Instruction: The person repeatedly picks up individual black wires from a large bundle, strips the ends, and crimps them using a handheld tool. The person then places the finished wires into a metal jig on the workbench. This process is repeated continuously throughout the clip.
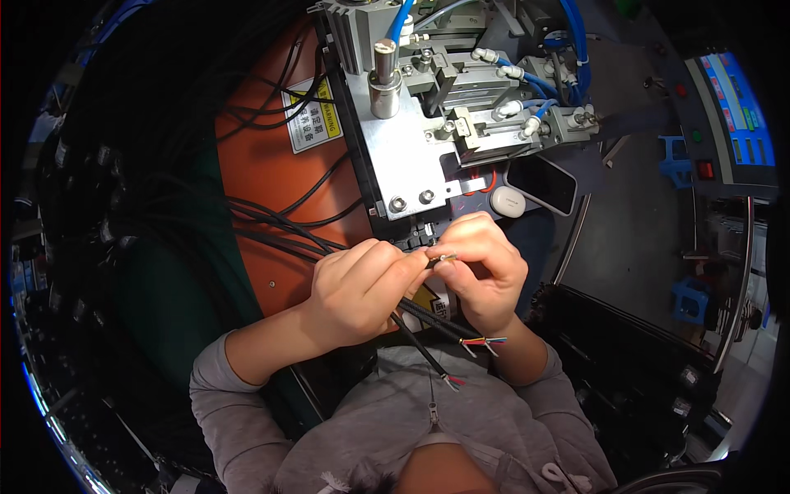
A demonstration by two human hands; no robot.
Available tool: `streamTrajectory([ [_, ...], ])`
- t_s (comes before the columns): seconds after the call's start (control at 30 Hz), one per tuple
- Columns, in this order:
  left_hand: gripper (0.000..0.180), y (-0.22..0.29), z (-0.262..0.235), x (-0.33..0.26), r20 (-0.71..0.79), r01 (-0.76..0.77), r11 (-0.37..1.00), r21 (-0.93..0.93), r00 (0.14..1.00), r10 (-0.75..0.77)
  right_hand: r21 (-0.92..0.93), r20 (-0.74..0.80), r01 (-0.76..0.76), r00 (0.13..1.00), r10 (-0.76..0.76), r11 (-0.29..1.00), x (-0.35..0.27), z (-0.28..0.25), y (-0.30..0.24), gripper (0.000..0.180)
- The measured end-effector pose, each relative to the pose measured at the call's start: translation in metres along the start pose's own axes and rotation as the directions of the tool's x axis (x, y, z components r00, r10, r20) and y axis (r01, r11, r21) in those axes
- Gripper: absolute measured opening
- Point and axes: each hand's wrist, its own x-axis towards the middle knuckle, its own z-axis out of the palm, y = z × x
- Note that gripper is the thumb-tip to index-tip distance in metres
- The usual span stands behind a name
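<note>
My left hand (362,288) is closed around black cables, gripping one near its stripped end. Thumb and forefinger of my right hand (485,267) pinch the thin bare wires (444,258) at that end, so the two hands nearly touch. Below my left hand hang more black cables (424,350) with fanned-out coloured wires (484,342) in red, yellow, blue and white. Another cable end (453,382) shows red, green and white wires. Just beyond my hands is the metal plate (403,156) of a machine. My fingers partly hide the held wires.
Pneumatic cylinders with blue hoses (535,82) fill the far side. A white earbud case (508,202) and a phone (543,183) lie right of the machine. More black cables (280,210) cross the orange-brown surface (267,284) on the left. A lit screen (741,111) stands far right.
</note>
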Motion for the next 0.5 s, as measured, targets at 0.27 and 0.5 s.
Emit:
streamTrajectory([
  [0.27, 0.015, 0.002, 0.003, 0.002, 0.074, 0.068, 0.990, 0.120, 0.994, -0.077, -0.294, -0.093, 0.059, 0.992, -0.090, 0.954, 0.003, 0.003, -0.001, 0.017],
  [0.5, 0.020, -0.006, 0.004, -0.002, 0.061, -0.070, 0.968, 0.240, 0.997, 0.057, -0.196, 0.104, -0.260, 0.953, 0.283, 0.945, 0.004, -0.017, -0.001, 0.014],
])
